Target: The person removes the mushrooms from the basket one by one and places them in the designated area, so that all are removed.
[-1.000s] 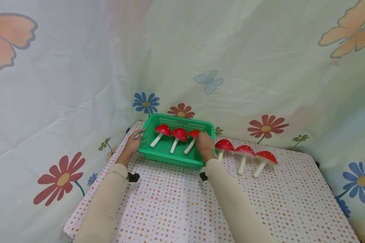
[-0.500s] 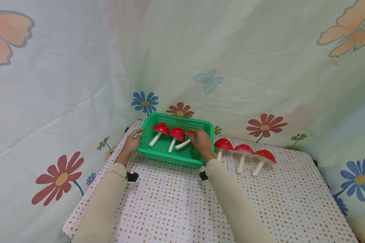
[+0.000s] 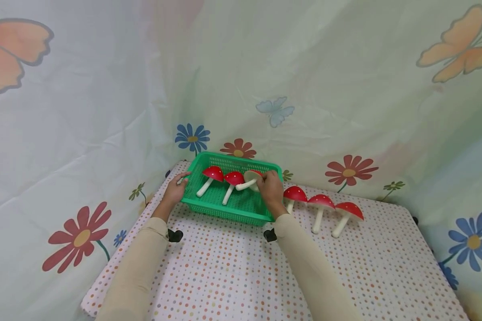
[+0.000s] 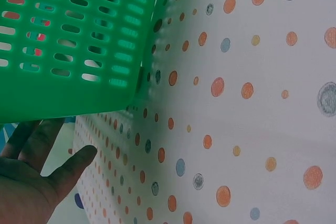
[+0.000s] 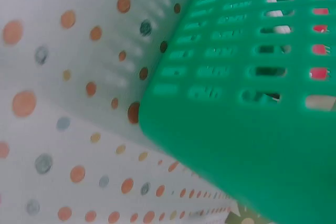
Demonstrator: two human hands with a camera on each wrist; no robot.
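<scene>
A green plastic basket (image 3: pixel 225 217) holds several toy mushrooms with red, white-dotted caps and white stems. My right hand (image 3: pixel 272 189), inside the basket's right end, pinches one toy mushroom (image 3: pixel 252 176); its pale underside and stem face left. To its left lie a second mushroom (image 3: pixel 234 179) and a third mushroom (image 3: pixel 213 173), stems toward me. At the basket's left end my left hand (image 3: pixel 175 189) touches the rim with extended fingers. The left wrist view shows that hand (image 4: pixel 39 177) with its thumb straight and apart from the basket. In the right wrist view the basket wall (image 5: pixel 231 145) hides my right hand.
Right of the basket, a row of toy mushrooms lies on the dotted tablecloth: a near one (image 3: pixel 295 194), a middle one (image 3: pixel 320 201) and a far right one (image 3: pixel 348 211). A printed cloth wall (image 3: pixel 241 80) rises behind and beside the table (image 3: pixel 225 276).
My right hand has turned the mushroom it holds: its stem has swung up and left, and the underside of its cap now shows. My left hand stays at the basket's left end.
</scene>
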